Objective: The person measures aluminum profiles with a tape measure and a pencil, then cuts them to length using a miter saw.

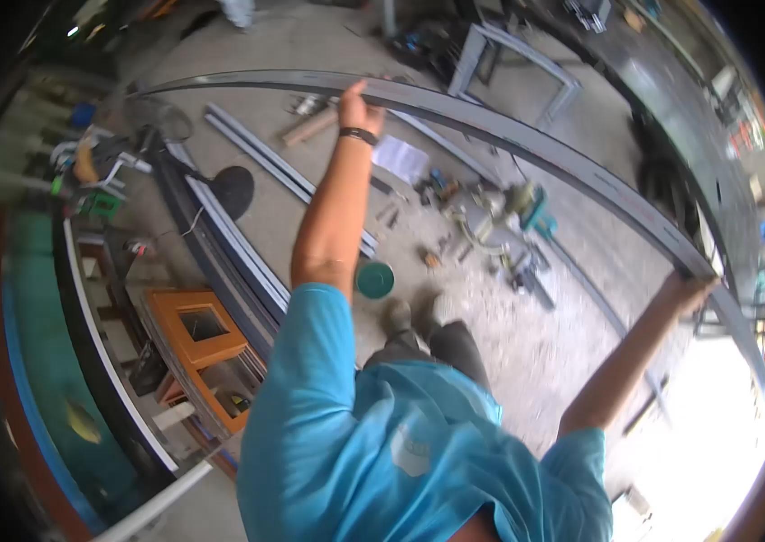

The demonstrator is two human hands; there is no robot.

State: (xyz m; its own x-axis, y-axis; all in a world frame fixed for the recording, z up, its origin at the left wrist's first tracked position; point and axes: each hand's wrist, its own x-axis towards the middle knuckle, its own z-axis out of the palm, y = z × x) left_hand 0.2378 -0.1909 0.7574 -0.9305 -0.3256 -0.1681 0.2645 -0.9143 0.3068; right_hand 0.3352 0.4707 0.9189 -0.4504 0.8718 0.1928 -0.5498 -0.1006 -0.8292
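A long grey metal profile (527,149) stretches across the view in front of me, looking curved through the wide lens. My left hand (360,110), with a dark band at its wrist, is closed around the profile left of its middle. Farther right, my right hand (691,294) grips the same profile near its right part. Both arms are stretched out, and the profile is held above the floor. Some of the fingers are hidden behind it.
A green and grey power saw (527,217) stands on the floor amid scraps. Near my feet is a green bucket (374,280). Long metal profiles (247,149) lie to the left, beside an orange wooden frame (197,327). A grey metal frame (482,54) stands ahead.
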